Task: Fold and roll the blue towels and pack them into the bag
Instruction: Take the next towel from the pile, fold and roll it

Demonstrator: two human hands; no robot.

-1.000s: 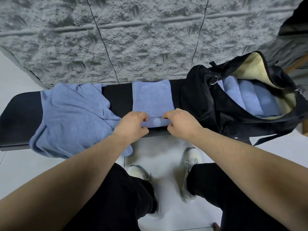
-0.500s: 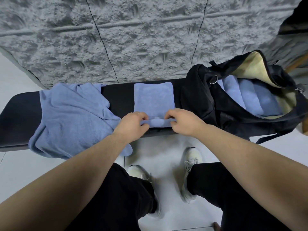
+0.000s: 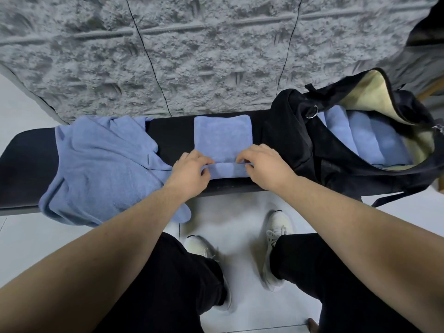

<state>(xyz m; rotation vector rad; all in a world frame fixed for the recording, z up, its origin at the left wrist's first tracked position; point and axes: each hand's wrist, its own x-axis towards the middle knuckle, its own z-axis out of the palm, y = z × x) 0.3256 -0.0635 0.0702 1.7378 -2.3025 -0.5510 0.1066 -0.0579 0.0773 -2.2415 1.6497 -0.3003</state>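
Observation:
A folded blue towel [image 3: 222,138] lies flat across the middle of the black bench [image 3: 26,162]. Its near edge is turned over into a narrow roll. My left hand [image 3: 189,171] grips the left end of that roll and my right hand [image 3: 263,164] grips the right end, fingers curled over it. A heap of loose blue towels [image 3: 101,169] lies on the bench to the left and hangs over its front edge. The black bag [image 3: 336,150] with a cream lining stands open on the right, holding several rolled blue towels [image 3: 365,138].
A rough grey textured wall [image 3: 192,56] rises right behind the bench. My legs in black trousers and white shoes [image 3: 276,248] stand on the pale floor [image 3: 235,224] in front of it. A bag strap [image 3: 408,197] hangs off the bench's right front.
The near edge of the folded towel has been rolled away from me, and both hands have moved forward with it. The flat part looks shorter.

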